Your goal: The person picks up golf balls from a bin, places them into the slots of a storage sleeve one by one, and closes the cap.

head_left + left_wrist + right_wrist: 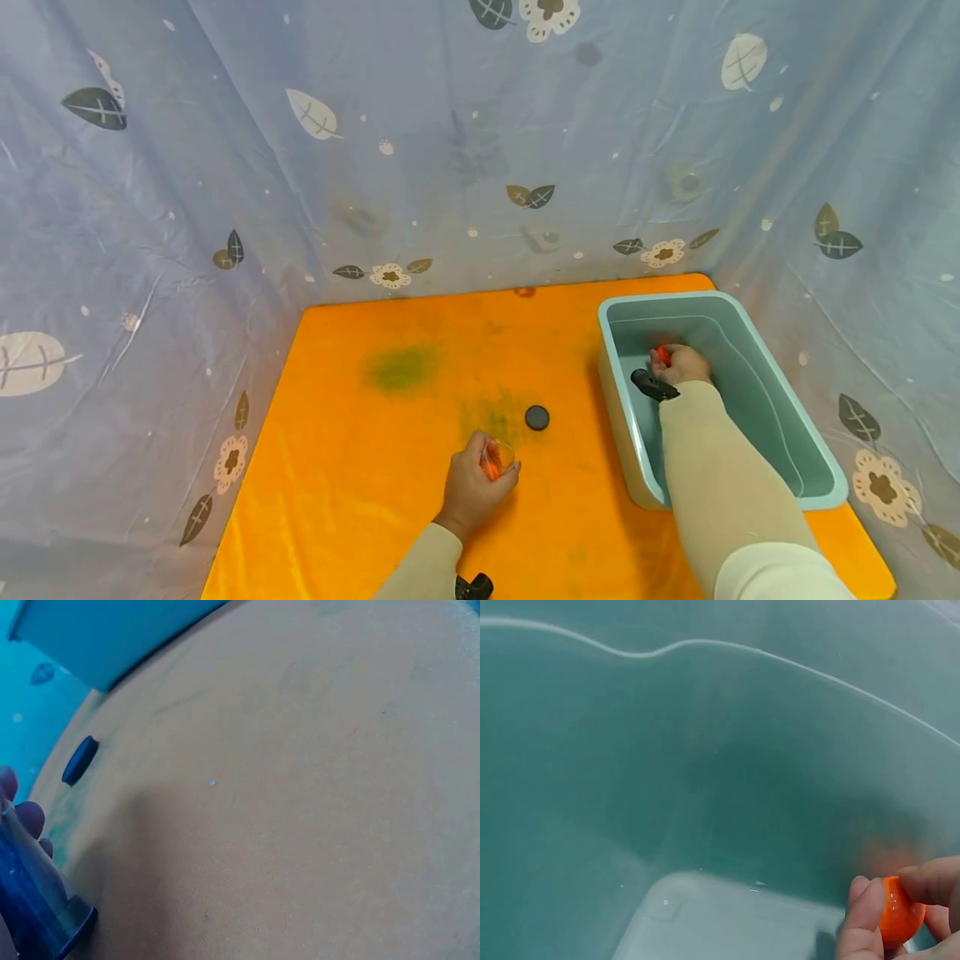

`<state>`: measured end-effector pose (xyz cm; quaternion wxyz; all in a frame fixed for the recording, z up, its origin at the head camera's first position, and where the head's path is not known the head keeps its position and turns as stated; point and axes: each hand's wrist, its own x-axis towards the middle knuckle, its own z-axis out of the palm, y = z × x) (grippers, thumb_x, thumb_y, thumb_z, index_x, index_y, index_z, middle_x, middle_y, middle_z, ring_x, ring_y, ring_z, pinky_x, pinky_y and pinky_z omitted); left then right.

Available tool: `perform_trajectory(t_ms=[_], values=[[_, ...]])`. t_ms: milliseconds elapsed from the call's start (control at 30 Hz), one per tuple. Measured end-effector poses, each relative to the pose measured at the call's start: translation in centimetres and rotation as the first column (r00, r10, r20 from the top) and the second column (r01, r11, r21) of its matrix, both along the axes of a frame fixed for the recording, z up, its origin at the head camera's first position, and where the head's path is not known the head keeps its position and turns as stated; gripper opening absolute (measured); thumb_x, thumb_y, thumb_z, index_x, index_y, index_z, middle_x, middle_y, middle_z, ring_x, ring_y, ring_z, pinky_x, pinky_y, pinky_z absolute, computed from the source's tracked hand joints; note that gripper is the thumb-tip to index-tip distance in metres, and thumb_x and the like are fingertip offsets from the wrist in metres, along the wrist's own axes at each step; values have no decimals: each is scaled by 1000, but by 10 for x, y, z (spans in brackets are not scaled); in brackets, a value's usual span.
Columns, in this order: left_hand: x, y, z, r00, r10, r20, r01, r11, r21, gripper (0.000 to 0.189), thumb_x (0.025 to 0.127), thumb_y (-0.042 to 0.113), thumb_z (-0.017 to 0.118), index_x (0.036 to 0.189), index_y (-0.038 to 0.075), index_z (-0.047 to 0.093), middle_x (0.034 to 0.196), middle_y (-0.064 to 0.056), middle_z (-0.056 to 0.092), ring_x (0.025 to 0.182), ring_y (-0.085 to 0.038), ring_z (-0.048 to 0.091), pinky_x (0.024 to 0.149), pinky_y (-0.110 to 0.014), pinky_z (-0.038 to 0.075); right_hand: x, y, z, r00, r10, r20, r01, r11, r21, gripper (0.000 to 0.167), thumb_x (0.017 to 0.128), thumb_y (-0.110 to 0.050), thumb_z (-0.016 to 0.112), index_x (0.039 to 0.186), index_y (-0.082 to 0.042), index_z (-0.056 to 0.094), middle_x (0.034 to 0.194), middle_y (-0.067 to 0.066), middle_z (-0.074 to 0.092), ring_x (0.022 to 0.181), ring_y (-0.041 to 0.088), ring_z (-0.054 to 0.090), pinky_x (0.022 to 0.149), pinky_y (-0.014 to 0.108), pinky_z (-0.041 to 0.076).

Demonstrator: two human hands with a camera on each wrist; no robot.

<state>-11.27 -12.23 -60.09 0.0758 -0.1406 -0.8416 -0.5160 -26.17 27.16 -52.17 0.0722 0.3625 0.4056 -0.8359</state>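
Both hands gripping | left hand (475, 483): clear cup (37, 896) | right hand (686, 364): orange ball (900, 916), inside bin (627, 433) | I see black disc (537, 417) beyond left hand, the nearer one

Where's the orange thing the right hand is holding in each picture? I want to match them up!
Head: the orange thing is right of centre, inside the tub, in the right hand.
Left wrist: it's not in this one.
Right wrist: bottom right, held by the fingers.
Shared landmark: the tub. It's on the right in the head view, at the top left in the left wrist view, and its inside fills the right wrist view's background.
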Motion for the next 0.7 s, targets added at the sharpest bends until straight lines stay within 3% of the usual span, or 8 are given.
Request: perform_trajectory(t_ms=[33,100,267,467,567,700], values=[[0,0,0,1000,1,-2,-1,1000,-2,35,91,23,88,98,17,54,64,12,49,44,0,38,44,-20,37,-1,-1,3,989,-126,82,135,984,-115,16,115,-11,51,108,2,57,95,10,57,85,20,59,78,29,58],[0,1,0,1000,5,-9,-5,1000,-7,36,90,23,88,98,19,54,65,12,50,44,0,38,44,-20,37,-3,-1,5,983,-146,114,162,977,-139,17,114,-11,53,103,1,57,89,11,58,79,21,61,72,30,58],[0,1,1,1000,10,-8,-10,1000,-10,37,90,23,89,98,20,53,67,12,51,44,0,40,44,-20,38,-7,-2,8,986,-115,122,133,980,-150,19,115,-12,51,100,1,55,85,11,56,76,19,60,70,28,56],[0,2,1,1000,11,7,-11,1000,-9,37,90,25,89,97,21,53,65,12,50,44,-2,40,44,-22,39,-12,-2,9,975,-172,142,190,974,-125,11,114,-11,55,107,-3,54,89,9,56,76,19,60,70,28,56],[0,2,1,1000,13,6,-13,1000,-17,37,90,25,89,98,21,53,65,12,49,44,-2,41,44,-23,40,-14,-1,11,972,-182,152,200,972,-119,8,113,-13,56,113,-5,54,96,8,56,77,18,61,72,27,57],[1,2,1,1000,16,6,-16,1000,-24,37,90,25,89,98,20,54,67,11,51,44,-2,41,44,-23,41,-15,1,15,970,-169,173,193,972,-132,17,112,-19,61,123,-9,53,112,6,53,79,19,66,74,28,59]])
